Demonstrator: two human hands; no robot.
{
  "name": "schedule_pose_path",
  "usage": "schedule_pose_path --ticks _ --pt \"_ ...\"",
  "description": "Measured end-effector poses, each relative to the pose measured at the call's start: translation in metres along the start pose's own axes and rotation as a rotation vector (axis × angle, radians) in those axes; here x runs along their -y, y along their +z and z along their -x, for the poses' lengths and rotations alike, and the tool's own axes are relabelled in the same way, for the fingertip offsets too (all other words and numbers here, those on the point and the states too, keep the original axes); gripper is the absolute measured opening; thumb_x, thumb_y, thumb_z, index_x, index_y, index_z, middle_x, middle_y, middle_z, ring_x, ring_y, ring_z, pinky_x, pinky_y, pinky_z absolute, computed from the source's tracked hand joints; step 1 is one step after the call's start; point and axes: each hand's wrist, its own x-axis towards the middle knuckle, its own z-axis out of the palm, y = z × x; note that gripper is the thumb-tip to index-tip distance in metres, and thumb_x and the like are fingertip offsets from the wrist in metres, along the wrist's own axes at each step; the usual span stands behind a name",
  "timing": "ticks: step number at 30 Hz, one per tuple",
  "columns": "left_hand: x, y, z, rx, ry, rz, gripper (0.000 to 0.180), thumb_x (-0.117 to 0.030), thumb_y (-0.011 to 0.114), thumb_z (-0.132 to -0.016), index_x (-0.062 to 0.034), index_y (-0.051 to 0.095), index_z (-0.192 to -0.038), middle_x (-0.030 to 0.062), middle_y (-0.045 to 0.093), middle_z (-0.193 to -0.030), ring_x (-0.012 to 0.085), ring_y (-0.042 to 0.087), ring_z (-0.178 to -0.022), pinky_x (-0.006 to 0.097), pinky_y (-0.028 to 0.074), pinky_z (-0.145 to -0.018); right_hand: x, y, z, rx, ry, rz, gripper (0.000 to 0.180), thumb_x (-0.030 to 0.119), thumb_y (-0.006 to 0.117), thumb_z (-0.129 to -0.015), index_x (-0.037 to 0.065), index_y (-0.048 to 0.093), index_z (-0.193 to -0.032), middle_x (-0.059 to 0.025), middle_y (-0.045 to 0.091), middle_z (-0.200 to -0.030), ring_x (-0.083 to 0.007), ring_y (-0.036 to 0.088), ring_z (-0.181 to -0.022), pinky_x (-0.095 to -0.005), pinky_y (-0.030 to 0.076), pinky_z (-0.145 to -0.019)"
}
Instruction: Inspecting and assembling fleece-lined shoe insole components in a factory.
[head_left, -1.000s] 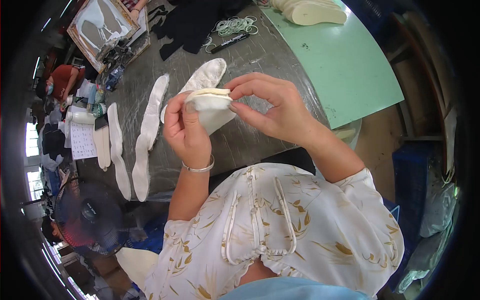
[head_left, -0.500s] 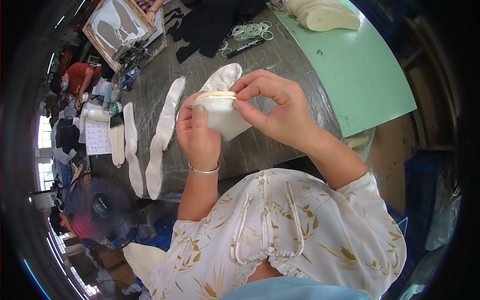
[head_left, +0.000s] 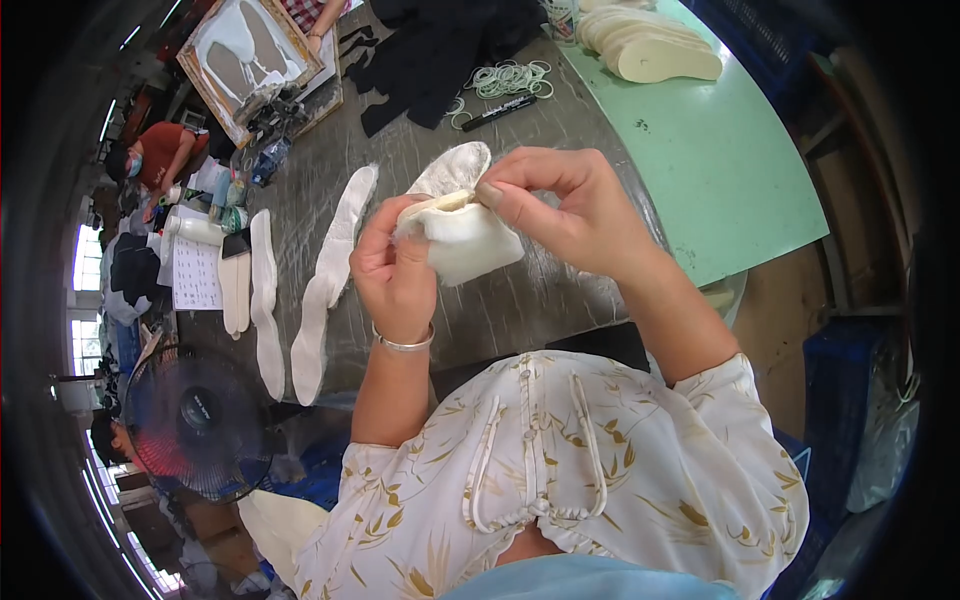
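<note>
Above the table, both hands work on a soft white fleecy piece (head_left: 465, 248) with a cream, insole-like layer along its upper edge. My left hand (head_left: 392, 270) is closed on its left end, thumb in front and fingers behind. On the right, the thumb and fingers of my right hand (head_left: 580, 205) pinch the cream edge. Just behind the held piece shows a rounded, fuzzy off-white piece (head_left: 452, 172); whether the two are joined, I cannot tell. Left of my left hand, long, wavy white fleece strips (head_left: 320, 300) lie on the table.
A stack of cream insoles (head_left: 655, 55) rests on a green board (head_left: 700, 180) at the right. Pale green rings (head_left: 510, 78), a black marker (head_left: 498, 113) and black cloth (head_left: 425, 60) lie at the back. A fan (head_left: 200, 420) stands at lower left; other people are at far left and back.
The held piece has tilted, its cream edge now slanting up to the right and more of the white fleece hanging below. My right hand has shifted slightly right, still pinching.
</note>
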Motion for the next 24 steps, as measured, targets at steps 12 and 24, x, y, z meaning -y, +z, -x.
schedule_pose_path --ticks 12,24 --pt "0.004 -0.003 -0.001 0.129 0.014 -0.044 0.028 -0.008 0.061 -0.096 0.0061 0.059 -0.12 0.0131 0.065 -0.114 0.0189 0.063 -0.103 0.033 0.05 -0.092 0.0 -0.002 -0.007 0.097 0.143 -0.158 0.013 0.011 0.07 -0.089 -0.001 0.069 -0.093 -0.0013 0.068 -0.084 -0.0072 0.06 -0.078 -0.0243 0.049 -0.07" --pt "0.005 0.005 -0.005 0.014 -0.01 -0.052 0.027 -0.007 0.06 -0.097 0.0048 0.059 -0.121 0.0144 0.066 -0.116 0.0186 0.064 -0.103 0.032 0.05 -0.092 -0.011 0.01 -0.002 -0.143 -0.164 0.004 0.011 0.01 0.072 -0.085 0.002 0.07 -0.093 -0.005 0.07 -0.087 -0.0129 0.066 -0.079 -0.0265 0.054 -0.071"
